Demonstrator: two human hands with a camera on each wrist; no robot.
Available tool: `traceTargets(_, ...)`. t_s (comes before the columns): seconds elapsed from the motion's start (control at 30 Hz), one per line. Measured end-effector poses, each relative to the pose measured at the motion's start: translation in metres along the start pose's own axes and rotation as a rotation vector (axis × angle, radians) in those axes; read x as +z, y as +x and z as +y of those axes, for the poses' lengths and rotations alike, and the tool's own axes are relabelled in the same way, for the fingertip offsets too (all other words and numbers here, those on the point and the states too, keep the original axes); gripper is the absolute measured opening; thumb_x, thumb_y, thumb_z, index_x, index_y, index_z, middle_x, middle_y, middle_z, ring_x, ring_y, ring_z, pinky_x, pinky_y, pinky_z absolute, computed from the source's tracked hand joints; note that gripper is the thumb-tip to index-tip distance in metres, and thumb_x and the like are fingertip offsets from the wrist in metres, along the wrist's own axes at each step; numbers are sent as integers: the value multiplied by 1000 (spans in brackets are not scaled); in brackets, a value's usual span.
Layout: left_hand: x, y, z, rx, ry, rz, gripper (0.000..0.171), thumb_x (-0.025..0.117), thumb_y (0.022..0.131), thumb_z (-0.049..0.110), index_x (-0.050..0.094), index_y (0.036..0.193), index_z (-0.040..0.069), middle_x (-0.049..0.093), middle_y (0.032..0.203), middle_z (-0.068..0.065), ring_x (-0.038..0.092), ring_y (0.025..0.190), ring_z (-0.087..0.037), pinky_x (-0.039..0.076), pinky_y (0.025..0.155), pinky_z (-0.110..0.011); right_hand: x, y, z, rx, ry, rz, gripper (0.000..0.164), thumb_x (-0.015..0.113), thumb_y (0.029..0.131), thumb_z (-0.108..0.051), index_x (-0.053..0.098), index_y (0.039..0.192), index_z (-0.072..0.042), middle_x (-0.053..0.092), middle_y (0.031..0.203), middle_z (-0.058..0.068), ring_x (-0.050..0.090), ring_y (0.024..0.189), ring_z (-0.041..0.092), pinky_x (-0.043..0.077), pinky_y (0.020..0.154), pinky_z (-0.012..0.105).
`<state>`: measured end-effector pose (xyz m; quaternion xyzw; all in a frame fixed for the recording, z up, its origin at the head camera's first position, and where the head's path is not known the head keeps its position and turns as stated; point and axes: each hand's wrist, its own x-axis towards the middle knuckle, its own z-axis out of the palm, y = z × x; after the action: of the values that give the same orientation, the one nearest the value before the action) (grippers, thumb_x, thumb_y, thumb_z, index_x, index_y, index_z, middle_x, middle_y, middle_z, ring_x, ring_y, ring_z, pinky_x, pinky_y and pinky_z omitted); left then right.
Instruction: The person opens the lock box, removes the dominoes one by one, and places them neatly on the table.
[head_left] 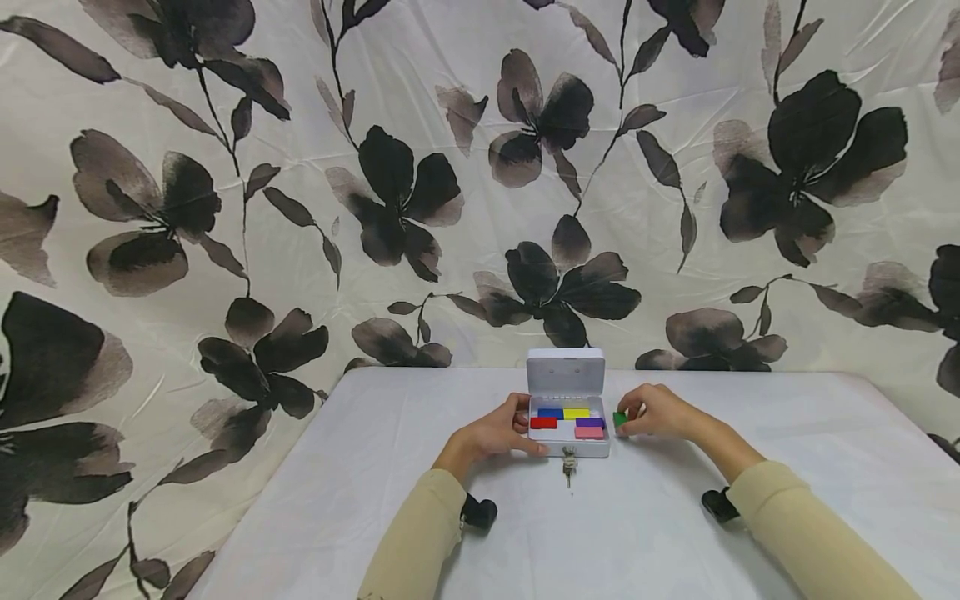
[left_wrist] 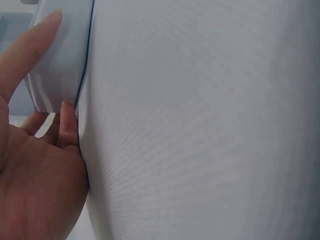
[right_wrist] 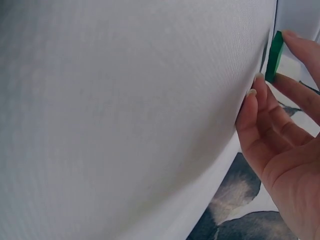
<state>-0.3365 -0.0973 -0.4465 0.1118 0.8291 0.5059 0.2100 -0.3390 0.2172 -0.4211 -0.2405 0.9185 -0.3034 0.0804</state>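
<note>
A small white lockable box (head_left: 592,450) stands with its lid (head_left: 566,372) raised at the back. My left hand (head_left: 491,432) holds its left side, thumb on the front wall and fingers round the corner. Between thumb and forefinger, my right hand (head_left: 660,411) pinches a green block (right_wrist: 274,56), just right of the box and close to the table. Inside the box lie a blue block (head_left: 550,413), a yellow block (head_left: 576,413), a red block (head_left: 543,422), a purple block (head_left: 589,423) and a pink block (head_left: 589,433).
Keys (head_left: 568,468) hang from the lock on the box's front. The white-covered table (head_left: 600,542) meets a flower-patterned cloth (head_left: 420,83) behind its far edge. Both wrists wear dark devices below the sleeves.
</note>
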Motion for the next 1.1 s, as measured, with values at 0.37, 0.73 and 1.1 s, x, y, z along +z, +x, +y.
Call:
traceTargets(0.37, 1, 0, 1, 1, 12, 4, 90, 91, 78, 18, 35, 149, 15, 49, 126, -7, 47, 119, -25, 42, 108, -45, 5, 2, 0, 36, -29, -4, 32, 85, 82, -17, 74, 107, 0, 64, 86, 3, 56, 82, 19, 49, 74, 34)
traceTargets(0.73, 2, -2, 2, -4, 28, 7, 92, 91, 78, 20, 34, 150, 15, 49, 126, -7, 47, 120, -25, 42, 108, -46, 1, -2, -3, 24, -61, -13, 40, 85, 82, -19, 72, 112, 2, 65, 89, 5, 59, 83, 20, 50, 75, 36)
traceTargets(1.1, 2, -4, 3, -10, 24, 15, 92, 91, 77, 20, 34, 150, 16, 49, 126, -7, 47, 120, -26, 42, 109, -46, -12, -17, -9, 5, -87, -17, 49, 83, 85, -20, 66, 123, 5, 67, 107, 14, 65, 94, 27, 55, 84, 44)
